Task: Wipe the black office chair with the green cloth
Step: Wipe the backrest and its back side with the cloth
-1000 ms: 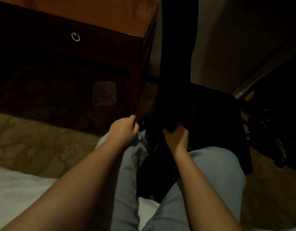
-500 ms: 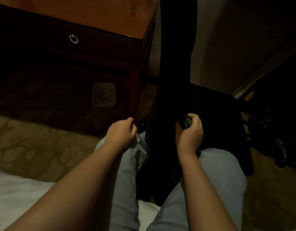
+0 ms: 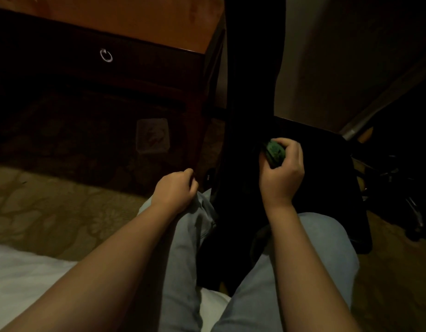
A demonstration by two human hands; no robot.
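Dim carpeted room, wooden desk at the back. Black office chair stands between the person's knees, close enough to reach while seated. Right hand clenches the bunched green cloth against the seat near the backrest, ready to rub. Left hand rests loosely curled on the knee, gripping nothing visible. Versus earlier: right hand is higher on the seat and more cloth shows.

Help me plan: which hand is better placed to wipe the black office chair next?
Right: the right hand holds the crumpled green cloth over the black chair seat; the left hand rests aside.
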